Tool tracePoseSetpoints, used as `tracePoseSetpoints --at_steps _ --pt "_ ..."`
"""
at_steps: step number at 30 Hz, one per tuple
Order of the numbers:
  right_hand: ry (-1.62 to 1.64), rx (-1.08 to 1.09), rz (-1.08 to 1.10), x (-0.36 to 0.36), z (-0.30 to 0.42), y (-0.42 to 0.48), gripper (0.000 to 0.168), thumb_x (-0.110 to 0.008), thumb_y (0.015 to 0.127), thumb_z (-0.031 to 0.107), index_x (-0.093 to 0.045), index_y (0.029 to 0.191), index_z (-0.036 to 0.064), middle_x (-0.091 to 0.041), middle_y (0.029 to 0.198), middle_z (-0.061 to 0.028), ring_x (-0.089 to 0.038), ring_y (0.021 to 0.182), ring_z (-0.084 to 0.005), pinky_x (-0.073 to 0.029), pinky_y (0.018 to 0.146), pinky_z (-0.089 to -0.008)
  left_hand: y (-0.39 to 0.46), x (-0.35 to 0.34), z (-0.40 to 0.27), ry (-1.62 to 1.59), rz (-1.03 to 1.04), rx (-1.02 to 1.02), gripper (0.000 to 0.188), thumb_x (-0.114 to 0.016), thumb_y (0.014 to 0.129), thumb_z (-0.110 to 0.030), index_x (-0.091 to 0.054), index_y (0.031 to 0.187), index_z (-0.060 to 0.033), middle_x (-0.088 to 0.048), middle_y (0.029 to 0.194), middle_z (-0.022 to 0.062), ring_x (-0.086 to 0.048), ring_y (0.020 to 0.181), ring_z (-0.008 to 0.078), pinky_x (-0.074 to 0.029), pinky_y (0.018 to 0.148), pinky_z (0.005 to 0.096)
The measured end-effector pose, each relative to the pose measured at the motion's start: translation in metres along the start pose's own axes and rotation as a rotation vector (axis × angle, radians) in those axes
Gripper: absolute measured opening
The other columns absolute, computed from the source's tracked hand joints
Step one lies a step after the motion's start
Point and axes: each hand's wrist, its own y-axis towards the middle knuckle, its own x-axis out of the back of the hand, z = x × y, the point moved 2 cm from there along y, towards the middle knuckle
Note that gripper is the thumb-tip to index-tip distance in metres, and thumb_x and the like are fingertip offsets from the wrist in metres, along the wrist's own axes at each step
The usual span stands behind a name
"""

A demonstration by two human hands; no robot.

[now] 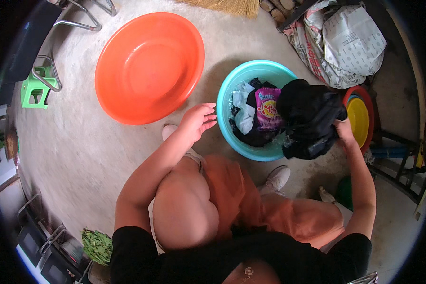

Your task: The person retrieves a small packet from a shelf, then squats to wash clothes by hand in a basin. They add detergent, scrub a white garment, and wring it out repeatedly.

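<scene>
My right hand (343,128) grips a bunched black plastic bag or cloth (310,117), raised over the right side of a turquoise plastic basin (224,133); its fingers are partly hidden by the black material. Inside the basin lie a purple printed packet (267,106), a crumpled pale plastic bag (245,117) and more dark material. My left hand (203,119) is empty, its fingers apart, just left of the basin's rim. Beyond it on the floor stands a wide orange plastic basin (149,71).
Stuffed sacks (353,46) stand at the upper right, above a red basin (368,138) with a yellow one (358,120) inside. A dark metal rack is at the right. A green stool (35,94) and metal-legged chairs stand left; leafy greens (97,245) lie lower left.
</scene>
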Motion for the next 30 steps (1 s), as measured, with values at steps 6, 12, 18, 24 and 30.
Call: tracePoseSetpoints --at_steps 6,12,18,24,30 --pt "0.155 -0.020 -0.076 -0.030 0.000 -0.015 0.036 -0.056 0.078 -0.003 -0.058 0.114 -0.001 -0.064 0.105 -0.0075 -0.062 0.096 -0.0221 -0.049 0.086 -0.0332 -0.001 -0.008 0.006 0.077 0.006 0.009 0.026 -0.054 0.090 -0.012 -0.058 0.114 -0.0042 -0.059 0.113 0.0070 -0.056 0.103 0.0208 -0.051 0.083 0.0349" --pt "-0.161 0.195 0.019 -0.150 0.020 -0.021 0.062 -0.061 0.073 -0.002 -0.043 0.131 -0.006 -0.062 0.115 -0.0188 -0.060 0.108 -0.0265 -0.046 0.096 -0.0355 0.005 -0.008 0.017 0.096 0.051 0.005 0.035 -0.058 0.090 -0.017 -0.053 0.122 -0.0041 -0.058 0.117 0.0091 -0.056 0.107 0.0244 -0.047 0.094 0.0401" --pt "-0.513 0.615 0.718 -0.232 -0.001 -0.045 0.036 -0.071 0.081 0.026 -0.064 0.107 0.003 -0.056 0.122 -0.0222 -0.054 0.112 -0.0368 -0.040 0.102 -0.0408 -0.005 -0.025 0.004 0.175 0.119 -0.003 0.051 -0.058 0.093 -0.029 -0.043 0.137 -0.0073 -0.056 0.128 0.0055 -0.051 0.117 0.0202 -0.042 0.098 0.0415" --pt "-0.976 0.238 -0.214 -0.165 -0.066 0.006 0.076 -0.073 0.078 0.031 -0.036 0.141 0.008 -0.031 0.142 -0.0277 -0.042 0.122 -0.0436 -0.038 0.103 -0.0466 0.008 -0.027 0.016 0.702 0.146 -0.405 0.050 -0.063 0.089 -0.027 -0.051 0.131 -0.0016 -0.050 0.136 0.0123 -0.052 0.119 0.0199 -0.043 0.098 0.0371" --pt "-0.785 0.447 0.463 -0.281 -0.091 -0.065 0.055 -0.069 0.079 0.025 -0.049 0.122 -0.004 -0.047 0.118 -0.0288 -0.049 0.112 -0.0448 -0.043 0.097 -0.0441 0.011 -0.045 0.019 1.525 0.337 -0.832 0.054 -0.070 0.081 -0.022 -0.053 0.126 0.0004 -0.037 0.147 0.0168 -0.048 0.122 0.0370 -0.041 0.102 0.0390"
